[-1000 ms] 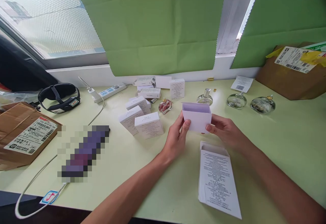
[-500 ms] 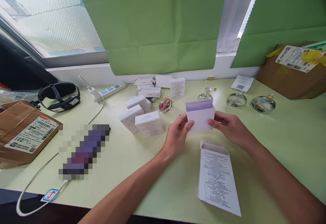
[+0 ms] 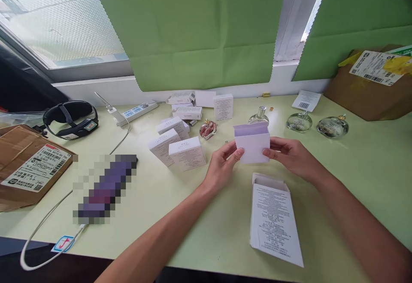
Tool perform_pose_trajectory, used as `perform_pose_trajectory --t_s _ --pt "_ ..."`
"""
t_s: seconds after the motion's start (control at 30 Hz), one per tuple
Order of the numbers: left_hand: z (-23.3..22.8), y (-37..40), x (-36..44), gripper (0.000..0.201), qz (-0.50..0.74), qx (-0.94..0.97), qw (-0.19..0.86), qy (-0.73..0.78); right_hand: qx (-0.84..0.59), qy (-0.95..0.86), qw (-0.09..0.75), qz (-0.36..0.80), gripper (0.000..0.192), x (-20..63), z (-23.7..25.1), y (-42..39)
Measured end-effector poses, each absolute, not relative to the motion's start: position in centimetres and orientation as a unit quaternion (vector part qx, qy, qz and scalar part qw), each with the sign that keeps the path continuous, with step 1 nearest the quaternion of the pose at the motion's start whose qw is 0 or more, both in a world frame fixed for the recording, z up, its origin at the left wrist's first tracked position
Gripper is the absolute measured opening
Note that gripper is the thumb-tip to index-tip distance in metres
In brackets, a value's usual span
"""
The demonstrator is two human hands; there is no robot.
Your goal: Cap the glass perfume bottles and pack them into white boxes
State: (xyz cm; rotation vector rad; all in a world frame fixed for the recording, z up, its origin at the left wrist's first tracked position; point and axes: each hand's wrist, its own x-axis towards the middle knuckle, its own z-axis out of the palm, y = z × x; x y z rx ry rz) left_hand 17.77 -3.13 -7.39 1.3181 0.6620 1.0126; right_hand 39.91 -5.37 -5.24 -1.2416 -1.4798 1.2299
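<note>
Carton [image 3: 275, 218] lies flat nearest, mouth open toward the hands. Above it, left hand [image 3: 222, 165] and right hand [image 3: 288, 156] pinch the white insert [image 3: 252, 143] by its sides, held off the table [image 3: 370, 171]. Bottles [image 3: 299, 122] stand beyond. Folding step, likely; next calls for lining the insert up with the carton's mouth.

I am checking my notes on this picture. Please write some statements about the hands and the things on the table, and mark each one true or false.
1. Both hands hold the folded white insert. True.
2. The open white box stands upright on the table. False: it lies flat, below the hands.
3. The left hand grips the insert's left side, the right hand its right side. True.
4. The round glass bottles lie left of the small white boxes. False: they stand to the right.
5. A brown parcel sits at the far right. True.
</note>
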Motion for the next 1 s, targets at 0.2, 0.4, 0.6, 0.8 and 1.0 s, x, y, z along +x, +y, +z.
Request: perform_pose_trajectory --t_s 0.2,0.4,0.6,0.8,1.0 --pt "-6.5 -3.7 17.8 0.046 0.428 0.616 0.531 0.394 -0.502 -0.55 0.456 0.486 0.048 41.2 -4.9 -5.1" --pt "-5.7 -4.6 16.8 0.04 0.124 0.812 0.483 0.304 -0.5 -0.522 0.513 0.465 0.036 42.7 -5.1 -4.7" --pt "-6.2 -4.6 16.9 0.028 0.143 0.799 0.49 0.317 -0.469 -0.526 0.513 0.49 0.033 42.2 -5.1 -4.9" --pt "-6.5 -3.8 16.8 0.022 0.324 0.727 0.498 0.342 -0.486 -0.544 0.549 0.409 0.027 40.0 -4.5 -6.1" --pt "-5.6 -3.4 16.5 0.019 0.421 0.769 0.349 0.332 -0.508 -0.557 0.57 0.326 0.026 39.4 -3.3 -7.1"
